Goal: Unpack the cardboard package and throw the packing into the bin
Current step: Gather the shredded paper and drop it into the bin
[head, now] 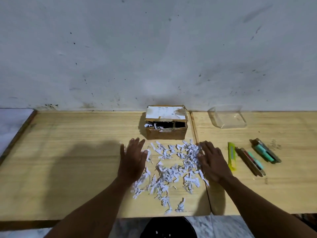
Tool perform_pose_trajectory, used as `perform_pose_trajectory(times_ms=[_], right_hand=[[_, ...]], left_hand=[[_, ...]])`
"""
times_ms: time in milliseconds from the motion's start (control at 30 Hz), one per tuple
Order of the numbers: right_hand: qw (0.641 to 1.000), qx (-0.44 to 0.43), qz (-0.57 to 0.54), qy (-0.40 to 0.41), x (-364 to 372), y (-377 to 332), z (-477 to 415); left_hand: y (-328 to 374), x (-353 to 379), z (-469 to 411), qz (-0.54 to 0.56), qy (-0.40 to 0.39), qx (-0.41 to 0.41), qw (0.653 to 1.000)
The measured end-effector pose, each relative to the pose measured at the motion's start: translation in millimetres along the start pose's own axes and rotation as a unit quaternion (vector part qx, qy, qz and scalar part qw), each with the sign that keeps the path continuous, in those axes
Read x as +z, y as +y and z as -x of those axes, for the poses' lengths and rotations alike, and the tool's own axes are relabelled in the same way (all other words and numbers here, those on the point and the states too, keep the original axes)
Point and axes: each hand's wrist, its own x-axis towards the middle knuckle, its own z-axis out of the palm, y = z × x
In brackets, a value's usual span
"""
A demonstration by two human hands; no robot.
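A small brown cardboard box (166, 122) stands open by the wall, its white-labelled flap up and a few paper shreds showing inside. In front of it a heap of white shredded paper packing (173, 167) is spread over the wooden table (68, 162). My left hand (133, 158) lies flat with fingers apart at the heap's left edge. My right hand (212, 160) lies flat at its right edge, touching the shreds. Neither hand holds anything. A black bin (169, 228) sits below the table's front edge with a few shreds in it.
A clear plastic container (227, 115) stands at the back right. To the right of my right hand lie a yellow box cutter (232, 158) and two packaged items with mint-green parts (251, 160), (265, 152). A seam (199, 162) splits the tabletop.
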Motion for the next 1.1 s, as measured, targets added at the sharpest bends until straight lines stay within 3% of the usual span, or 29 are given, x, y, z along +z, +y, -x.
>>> perform_pose_trajectory(times_ms=[167,233,367,433,533,667,800,933,1033,1100], right_hand=[[0.999,-0.030,-0.001,-0.011,16.1,-21.9,-0.6],[0.998,-0.062,-0.015,-0.030,20.6,-37.2,-0.7],[0.986,-0.122,-0.060,-0.098,20.7,-61.6,4.2],[0.987,-0.120,-0.094,-0.047,11.1,-71.0,-0.1],[0.991,-0.068,-0.106,0.054,1.5,-74.2,-17.7],[0.996,-0.072,-0.036,-0.046,14.3,-69.5,-33.6],[0.984,-0.122,-0.013,-0.131,20.9,-68.7,-23.0],[0.979,-0.176,-0.044,-0.094,-2.4,-66.0,-1.8],[0.983,-0.162,0.010,-0.088,-9.2,-56.3,21.9],[0.973,-0.206,0.074,-0.080,-0.5,-52.5,39.3]], left_hand=[[-23.8,5.1,13.1,0.026,-0.018,-0.098,0.995],[-14.3,10.0,13.9,0.065,-0.029,-0.072,0.995],[11.4,14.5,9.3,0.123,-0.010,0.062,0.990],[20.9,10.6,2.5,0.120,0.010,0.112,0.986],[24.2,3.4,-11.3,0.107,-0.006,0.108,0.988],[16.2,11.2,-18.1,0.086,-0.085,0.082,0.989],[17.4,8.9,-13.4,0.077,-0.104,0.144,0.981],[8.3,-11.1,-4.4,0.098,-0.056,0.222,0.968],[5.7,-27.4,14.6,0.070,-0.139,0.213,0.965],[7.9,-31.3,32.7,0.012,-0.186,0.220,0.957]])
